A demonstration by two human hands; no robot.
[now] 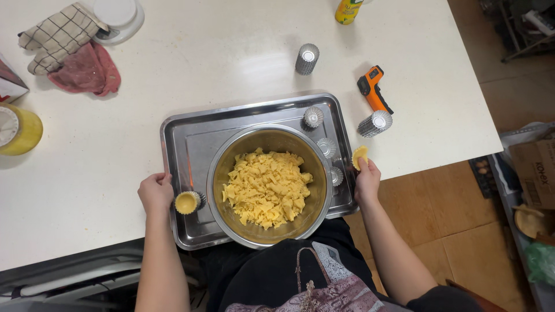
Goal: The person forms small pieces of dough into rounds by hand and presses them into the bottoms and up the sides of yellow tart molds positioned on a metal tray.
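Hands (155,193) on tray (191,138) w/ bowl (269,185)

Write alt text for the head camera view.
A steel bowl of yellow dough scraps sits on a metal tray; the left hand grips the tray's edge beside a filled tart mould, while the right hand pinches a dough piece.

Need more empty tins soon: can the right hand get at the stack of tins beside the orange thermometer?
Probably yes: the right hand sits just below the stack of tins, with bare table between, though it holds a dough piece.
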